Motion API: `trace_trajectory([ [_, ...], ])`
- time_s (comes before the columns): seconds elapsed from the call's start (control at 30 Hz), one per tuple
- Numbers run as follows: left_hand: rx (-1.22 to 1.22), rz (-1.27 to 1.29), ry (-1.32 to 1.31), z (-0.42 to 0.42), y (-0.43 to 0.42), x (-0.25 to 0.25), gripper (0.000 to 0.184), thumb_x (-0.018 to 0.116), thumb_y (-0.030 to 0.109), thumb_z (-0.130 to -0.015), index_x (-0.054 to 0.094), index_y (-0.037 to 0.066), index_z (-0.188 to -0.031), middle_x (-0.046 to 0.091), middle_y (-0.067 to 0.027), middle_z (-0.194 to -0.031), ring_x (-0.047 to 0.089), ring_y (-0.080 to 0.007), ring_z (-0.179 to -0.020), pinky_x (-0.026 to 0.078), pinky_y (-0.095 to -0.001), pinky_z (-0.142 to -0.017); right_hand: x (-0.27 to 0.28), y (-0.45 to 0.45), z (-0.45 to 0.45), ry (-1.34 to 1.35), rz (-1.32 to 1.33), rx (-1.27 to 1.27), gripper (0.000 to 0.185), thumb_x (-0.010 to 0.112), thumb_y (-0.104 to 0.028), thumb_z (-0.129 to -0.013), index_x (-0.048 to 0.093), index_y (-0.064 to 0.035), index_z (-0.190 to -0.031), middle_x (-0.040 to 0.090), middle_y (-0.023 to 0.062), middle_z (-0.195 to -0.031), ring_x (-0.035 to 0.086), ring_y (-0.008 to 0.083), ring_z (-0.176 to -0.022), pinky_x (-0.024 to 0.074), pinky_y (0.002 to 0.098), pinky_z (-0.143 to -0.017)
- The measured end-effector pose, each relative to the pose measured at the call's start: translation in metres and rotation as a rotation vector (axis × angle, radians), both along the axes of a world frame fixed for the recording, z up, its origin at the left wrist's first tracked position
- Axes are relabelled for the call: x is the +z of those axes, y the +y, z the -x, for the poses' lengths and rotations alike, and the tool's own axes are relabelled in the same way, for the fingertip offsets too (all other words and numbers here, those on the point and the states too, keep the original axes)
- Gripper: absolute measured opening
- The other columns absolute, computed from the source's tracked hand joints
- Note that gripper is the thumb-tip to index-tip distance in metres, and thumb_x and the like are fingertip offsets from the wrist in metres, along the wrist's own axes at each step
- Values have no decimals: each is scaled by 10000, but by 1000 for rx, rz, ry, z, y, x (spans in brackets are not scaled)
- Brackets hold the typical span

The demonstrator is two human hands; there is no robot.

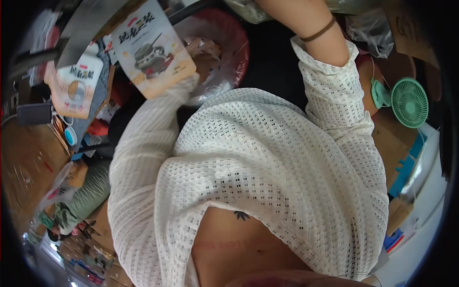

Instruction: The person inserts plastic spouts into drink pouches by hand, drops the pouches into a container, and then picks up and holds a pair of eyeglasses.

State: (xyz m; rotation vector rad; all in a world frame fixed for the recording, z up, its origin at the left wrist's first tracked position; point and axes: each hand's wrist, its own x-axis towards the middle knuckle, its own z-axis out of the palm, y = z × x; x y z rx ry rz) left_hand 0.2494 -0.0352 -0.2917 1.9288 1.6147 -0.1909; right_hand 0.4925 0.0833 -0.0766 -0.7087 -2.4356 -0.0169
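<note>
pouch (154,50) at left cuff (186,87) (hand hidden)

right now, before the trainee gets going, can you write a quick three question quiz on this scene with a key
1. True or false: the fan lies to the wearer's left.
2. The brown band is worn on which side: a) the wearer's left, b) the wearer's right?
3. Fill in: the left sleeve reaches up to a lower corner of a printed ____.

Key:
1. False; the green fan is on the right.
2. b
3. pouch
</note>
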Motion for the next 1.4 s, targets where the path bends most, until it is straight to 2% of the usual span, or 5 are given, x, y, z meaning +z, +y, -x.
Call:
trace_trajectory([
  [0.47, 219, -5, 294, 27, -2, 10, 306, 720, 229, -856, 674, 34, -1087, 696, -201, -961, 689, -345, -882, 538, -440, -789, -14, -1, -2, 244, 0, -27, 219, 698, -77, -801, 635, -75, -1011, 564, 118, -905, 606, 336, -836, 514, 412, -698],
  [0.77, 703, 51, -809, -31, -180, 100, 184, 590, 125, -1001, 628, -26, -1099, 654, -166, -925, 633, -227, -813, 508, -340, -800, -21, -2, 3, 388, 18, -60, 179, 699, -49, -845, 635, -29, -1011, 657, 158, -885, 636, 383, -852, 509, 424, -710],
  [1.1, 1093, -37, -1145, -49, -165, 170, 212, 638, 164, -1012, 692, -18, -1108, 716, -13, -961, 620, -46, -829, 485, -202, -730, 22, -27, -2, 409, 293, -104, 79, 643, -51, -943, 660, 23, -963, 627, 156, -812, 611, 290, -711, 480, 348, -647],
  [1.17, 1097, -40, -1255, -41, -159, 177, 198, 716, 115, -953, 708, -16, -1100, 728, -3, -907, 631, -43, -750, 492, -182, -665, 22, -31, 6, 363, 183, 320, 87, 658, -74, -941, 664, 12, -929, 638, 140, -779, 590, 266, -666, 471, 346, -627],
  [1.4, 873, -203, -1260, -28, -138, 194, 201, 716, 131, -957, 707, -24, -1085, 738, -40, -964, 655, -56, -800, 530, -219, -701, 55, -105, 50, 286, 892, 404, 108, 641, -83, -964, 709, -8, -999, 669, 67, -888, 631, 184, -826, 489, 297, -735],
])
